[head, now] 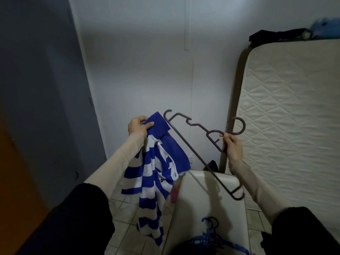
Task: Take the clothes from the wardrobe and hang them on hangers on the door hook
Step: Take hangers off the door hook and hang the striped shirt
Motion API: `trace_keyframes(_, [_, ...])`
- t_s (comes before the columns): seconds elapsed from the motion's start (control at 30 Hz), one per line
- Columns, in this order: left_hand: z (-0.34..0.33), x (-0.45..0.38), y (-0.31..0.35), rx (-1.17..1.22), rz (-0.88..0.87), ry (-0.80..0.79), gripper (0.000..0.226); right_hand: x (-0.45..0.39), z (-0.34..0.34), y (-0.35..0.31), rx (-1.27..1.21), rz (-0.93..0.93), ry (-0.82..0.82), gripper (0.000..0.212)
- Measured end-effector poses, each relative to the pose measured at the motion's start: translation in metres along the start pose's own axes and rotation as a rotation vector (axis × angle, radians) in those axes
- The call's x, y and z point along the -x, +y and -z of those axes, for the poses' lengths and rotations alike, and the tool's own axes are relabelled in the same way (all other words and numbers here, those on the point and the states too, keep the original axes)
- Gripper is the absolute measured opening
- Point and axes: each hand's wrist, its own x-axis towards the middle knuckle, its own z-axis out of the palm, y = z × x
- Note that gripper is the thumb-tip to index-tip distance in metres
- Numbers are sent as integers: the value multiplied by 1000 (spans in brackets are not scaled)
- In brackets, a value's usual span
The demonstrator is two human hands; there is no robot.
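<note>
At the left, the left hand [139, 126] pinches the blue collar of a blue-and-white striped polo shirt [152, 173], fingers closed on the fabric, so the shirt hangs in the air over the tiled floor [127, 223]. To its right, the right hand [233, 146] is closed around the neck of a dark plastic hanger [200, 153], just below the hook, holding it tilted with its upper end beside the collar. A quilted mattress [290, 115] stands upright against the wall at the far right, and blue hangers [211, 234] lie low in the frame.
</note>
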Motion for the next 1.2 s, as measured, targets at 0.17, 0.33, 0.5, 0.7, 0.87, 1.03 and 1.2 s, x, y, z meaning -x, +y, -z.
trace_keyframes(0.17, [-5,2,14,91,-11,-53,9,6,-36,-4,-451,-226,-3,30])
trace_keyframes(0.33, [-10,6,27,125,-65,-122,12,12,-71,-13,-706,-338,14,27])
trace_keyframes(0.5, [-12,13,38,190,-89,-175,15,4,-88,-29,-875,-349,108,22])
trace_keyframes(0.7, [-13,19,49,232,-109,-229,13,1,-83,-40,-1039,-357,230,9])
trace_keyframes(0.87, [-8,19,64,280,-165,-258,11,13,-80,-32,-1051,-400,228,11])
trace_keyframes(1.03, [3,15,74,305,-199,-273,14,17,-78,-25,-1021,-426,134,13])
trace_keyframes(1.2, [24,4,75,371,-180,-225,12,13,-75,-17,-973,-400,-69,10])
